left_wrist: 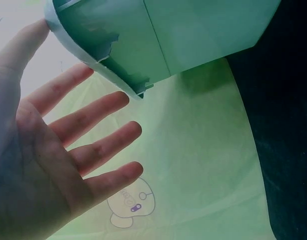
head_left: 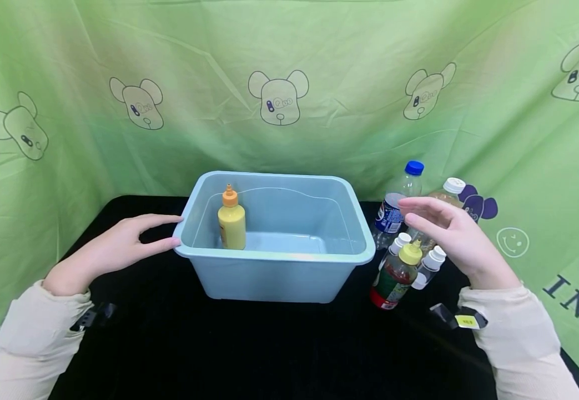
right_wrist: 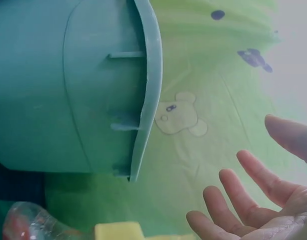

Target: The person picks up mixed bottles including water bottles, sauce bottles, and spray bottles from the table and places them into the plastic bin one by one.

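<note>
A light blue plastic tub (head_left: 274,278) stands in the middle, with a yellow squeeze bottle (head_left: 232,225) with an orange cap upright inside at its left. My left hand (head_left: 119,244) touches the tub's left rim with thumb and index fingertips; in the left wrist view its other fingers spread apart, holding nothing. My right hand (head_left: 451,236) hovers over the bottles to the right, fingers loosely bent and apart, gripping nothing. Near it are a blue-capped clear bottle (head_left: 389,216), a white-capped bottle (head_left: 451,191), a yellow-capped sauce bottle (head_left: 394,280) and two small white-capped bottles, one (head_left: 430,265) at right.
Black cloth (head_left: 269,350) covers the table. A green curtain (head_left: 279,147) printed with bear heads hangs close behind the tub and along both sides. The bottles stand close together at the tub's right end, partly hiding one another.
</note>
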